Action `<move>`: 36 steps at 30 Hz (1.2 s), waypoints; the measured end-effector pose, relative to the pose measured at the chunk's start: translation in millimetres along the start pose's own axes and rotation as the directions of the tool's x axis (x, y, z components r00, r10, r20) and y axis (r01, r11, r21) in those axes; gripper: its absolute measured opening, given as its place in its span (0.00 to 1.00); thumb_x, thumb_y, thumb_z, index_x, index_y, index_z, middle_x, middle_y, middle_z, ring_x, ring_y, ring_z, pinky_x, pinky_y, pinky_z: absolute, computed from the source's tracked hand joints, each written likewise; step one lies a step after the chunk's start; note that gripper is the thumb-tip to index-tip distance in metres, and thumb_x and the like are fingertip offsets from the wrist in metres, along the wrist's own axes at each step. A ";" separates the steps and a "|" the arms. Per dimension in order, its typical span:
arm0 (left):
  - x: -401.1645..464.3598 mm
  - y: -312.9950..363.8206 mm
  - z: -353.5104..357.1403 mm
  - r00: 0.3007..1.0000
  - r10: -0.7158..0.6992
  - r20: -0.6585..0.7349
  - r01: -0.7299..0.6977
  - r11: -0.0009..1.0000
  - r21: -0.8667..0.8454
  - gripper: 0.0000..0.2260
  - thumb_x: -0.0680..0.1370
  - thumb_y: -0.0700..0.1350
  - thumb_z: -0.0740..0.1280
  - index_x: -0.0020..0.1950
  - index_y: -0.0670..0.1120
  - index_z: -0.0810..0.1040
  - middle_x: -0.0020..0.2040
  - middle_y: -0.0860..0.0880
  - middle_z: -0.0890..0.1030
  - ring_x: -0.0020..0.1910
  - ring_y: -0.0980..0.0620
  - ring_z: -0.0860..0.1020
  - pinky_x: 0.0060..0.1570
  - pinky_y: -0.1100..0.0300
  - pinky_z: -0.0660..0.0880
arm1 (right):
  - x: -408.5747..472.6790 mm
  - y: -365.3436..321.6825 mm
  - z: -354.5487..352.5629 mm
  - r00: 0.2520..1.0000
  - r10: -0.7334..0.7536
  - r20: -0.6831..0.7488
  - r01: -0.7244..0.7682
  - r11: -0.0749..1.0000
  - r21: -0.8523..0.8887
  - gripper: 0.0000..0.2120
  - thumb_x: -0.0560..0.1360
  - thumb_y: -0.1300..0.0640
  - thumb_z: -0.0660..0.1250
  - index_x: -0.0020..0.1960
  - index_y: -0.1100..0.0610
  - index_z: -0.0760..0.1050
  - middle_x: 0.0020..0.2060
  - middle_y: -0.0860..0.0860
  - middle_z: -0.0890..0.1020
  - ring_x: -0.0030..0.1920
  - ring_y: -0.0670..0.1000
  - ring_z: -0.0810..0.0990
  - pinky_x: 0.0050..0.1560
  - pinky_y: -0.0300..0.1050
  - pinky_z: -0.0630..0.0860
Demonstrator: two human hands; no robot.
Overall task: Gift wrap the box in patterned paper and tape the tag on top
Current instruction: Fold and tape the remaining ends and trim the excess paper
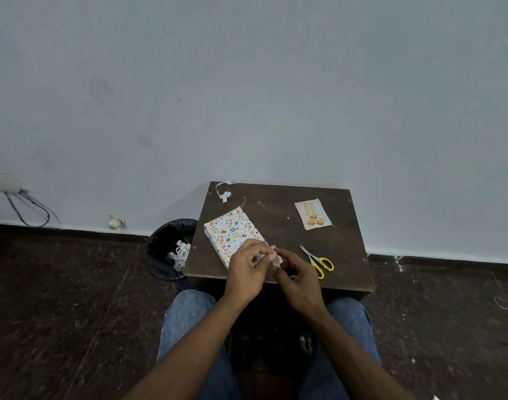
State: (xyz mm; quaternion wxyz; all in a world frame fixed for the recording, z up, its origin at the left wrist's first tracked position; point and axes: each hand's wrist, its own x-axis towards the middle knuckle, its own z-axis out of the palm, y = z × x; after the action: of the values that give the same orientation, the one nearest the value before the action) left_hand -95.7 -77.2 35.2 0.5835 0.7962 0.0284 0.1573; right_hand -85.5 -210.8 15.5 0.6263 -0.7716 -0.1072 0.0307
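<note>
Right at the near end of the small dark brown wooden table (278, 232), both my hands are bunched over the end of the rectangular box already covered in white paper printed with little coloured eggs and hearts (232, 230). The box lies flat with its long axis running diagonally, far end pointing up and left toward the wall, near end tucked under my knuckles, so the bit I'm working on is basically straight under my fingertips and nothing needs reaching for. My left hand (247, 272) sits on the near corner of the box with its fingers curled, pinching what looks like a pale flap or a scrap of tape (275, 256), honestly can't tell which. My right hand (297, 274) comes in from the other side with fingers curled too, nipping at that same pale bit, so the two hands are touching each other there. I'd guess this is the last end fold getting stuck down. The beige rectangular card tag with yellow bauble shapes on it (312, 214) is lying loose toward the far right of the table, well apart from the box, and my right hand is the nearer one to it. The yellow-handled scissors (317, 261) lie just beside my right hand, blades pointing away from me.
</note>
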 end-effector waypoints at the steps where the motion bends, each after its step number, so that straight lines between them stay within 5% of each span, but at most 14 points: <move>1: 0.1 1.7 -0.4 0.999 -0.014 0.041 0.014 1.000 -0.013 0.05 0.72 0.42 0.70 0.40 0.52 0.82 0.44 0.55 0.80 0.49 0.56 0.79 0.49 0.58 0.77 | 0.4 0.6 -0.5 1.000 0.010 -0.010 -0.010 1.000 0.004 0.15 0.76 0.61 0.67 0.61 0.50 0.80 0.40 0.41 0.84 0.38 0.46 0.81 0.39 0.42 0.77; 4: 0.0 6.3 0.5 0.992 -0.047 0.116 0.054 0.997 -0.050 0.07 0.74 0.39 0.71 0.39 0.52 0.82 0.45 0.53 0.80 0.52 0.60 0.79 0.50 0.63 0.75 | 1.7 1.7 -2.8 0.999 0.041 -0.005 -0.041 0.999 0.035 0.13 0.77 0.60 0.68 0.61 0.52 0.80 0.42 0.47 0.85 0.41 0.55 0.82 0.40 0.57 0.82; 9: 7.6 9.8 -2.0 0.974 -0.214 0.076 0.224 0.959 -0.171 0.10 0.74 0.32 0.71 0.47 0.47 0.81 0.48 0.48 0.83 0.49 0.56 0.81 0.52 0.63 0.76 | -2.4 -6.5 -7.8 0.998 0.044 0.048 -0.050 0.991 0.125 0.17 0.76 0.68 0.69 0.60 0.50 0.77 0.36 0.47 0.82 0.37 0.43 0.80 0.37 0.41 0.78; 14: 9.3 5.9 -1.6 0.968 -0.221 0.120 0.229 0.972 -0.054 0.18 0.71 0.32 0.72 0.50 0.55 0.77 0.53 0.56 0.80 0.57 0.56 0.78 0.55 0.50 0.79 | -3.7 -4.1 -11.3 0.992 0.056 0.115 -0.068 0.992 0.108 0.27 0.75 0.67 0.71 0.68 0.48 0.70 0.41 0.44 0.84 0.42 0.43 0.81 0.44 0.41 0.76; 21: 12.1 8.3 2.1 0.980 -0.195 0.036 0.193 0.979 0.063 0.18 0.74 0.34 0.70 0.49 0.57 0.74 0.47 0.56 0.80 0.44 0.59 0.79 0.50 0.49 0.79 | -7.2 -2.4 -14.8 0.989 0.033 0.147 -0.051 0.991 0.122 0.28 0.75 0.69 0.70 0.67 0.45 0.68 0.43 0.46 0.85 0.45 0.45 0.83 0.48 0.37 0.76; 25: 12.3 11.6 2.4 0.971 -0.229 0.070 0.230 0.973 -0.007 0.18 0.73 0.32 0.70 0.51 0.54 0.75 0.46 0.52 0.80 0.45 0.55 0.79 0.51 0.48 0.78 | -5.9 1.9 -22.2 0.985 0.090 0.145 -0.098 0.994 0.051 0.23 0.71 0.61 0.68 0.65 0.47 0.73 0.44 0.49 0.85 0.48 0.48 0.83 0.53 0.46 0.79; 28: 11.6 13.1 1.3 0.973 -0.214 0.084 0.216 0.976 -0.014 0.19 0.72 0.32 0.71 0.50 0.56 0.75 0.45 0.52 0.78 0.42 0.54 0.78 0.48 0.50 0.77 | -1.0 12.2 -30.8 0.984 0.173 -0.043 -0.177 0.978 -0.114 0.11 0.75 0.58 0.70 0.56 0.48 0.80 0.47 0.48 0.84 0.49 0.49 0.82 0.54 0.53 0.80; 31: 10.7 12.3 -1.7 0.964 -0.233 0.127 0.235 0.972 -0.007 0.18 0.73 0.33 0.71 0.51 0.56 0.75 0.45 0.52 0.77 0.38 0.51 0.77 0.43 0.53 0.77 | 8.5 19.7 -50.7 0.956 0.207 -0.210 -0.290 0.789 -0.542 0.09 0.78 0.53 0.67 0.56 0.53 0.80 0.55 0.50 0.79 0.51 0.53 0.80 0.47 0.45 0.72; 36: 8.9 15.3 -3.7 0.950 -0.248 0.190 0.257 0.966 -0.023 0.17 0.73 0.32 0.70 0.54 0.52 0.76 0.45 0.50 0.75 0.36 0.53 0.76 0.37 0.62 0.75 | 21.6 28.0 -69.6 0.870 0.443 -0.218 -0.433 0.472 -0.768 0.17 0.77 0.43 0.64 0.56 0.55 0.73 0.56 0.53 0.68 0.50 0.61 0.79 0.45 0.49 0.70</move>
State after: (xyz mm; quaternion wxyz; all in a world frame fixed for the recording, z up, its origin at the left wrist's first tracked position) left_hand -90.4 -76.7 52.5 0.6177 0.7831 0.0717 0.0071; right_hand -48.3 -278.6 5.0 0.1850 -0.9684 0.0878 0.1426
